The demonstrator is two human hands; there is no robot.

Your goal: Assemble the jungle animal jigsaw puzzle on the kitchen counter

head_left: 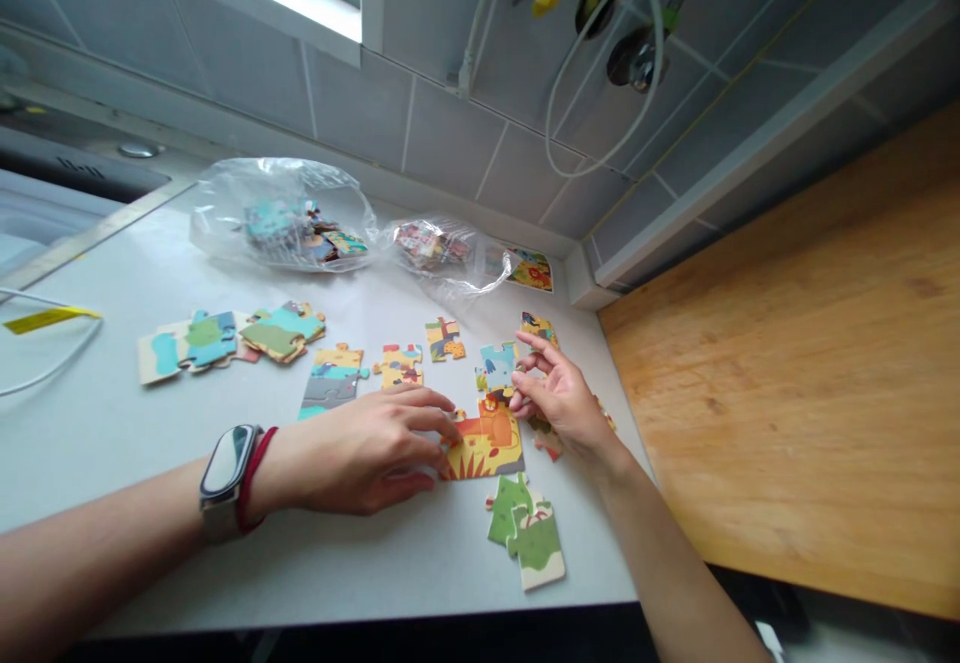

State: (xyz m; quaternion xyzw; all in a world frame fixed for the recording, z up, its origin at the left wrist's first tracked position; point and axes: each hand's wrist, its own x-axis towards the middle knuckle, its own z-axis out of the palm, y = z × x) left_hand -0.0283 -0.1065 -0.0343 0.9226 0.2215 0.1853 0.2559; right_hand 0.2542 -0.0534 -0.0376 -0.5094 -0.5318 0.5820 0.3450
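Observation:
Colourful jigsaw pieces lie spread over a white counter [112, 413]. My left hand [367, 448] rests flat with fingers stretched out, their tips pressing the left edge of an orange-and-yellow joined section [487, 443]. My right hand [559, 398] hovers at that section's upper right corner, fingers curled and pinched at a small piece there; I cannot name it. A blue-green piece [496, 363] sits just above. Green pieces [529, 533] lie near the front edge. A smartwatch [225, 468] and red cord are on my left wrist.
Two clear plastic bags [281, 213] [442, 248] holding more pieces lie by the tiled wall. Joined pieces [195, 341] and loose ones [334, 375] sit at left. A wooden surface [810, 363] borders the right. A sink edge [52, 213] and white cable [45, 363] are at far left.

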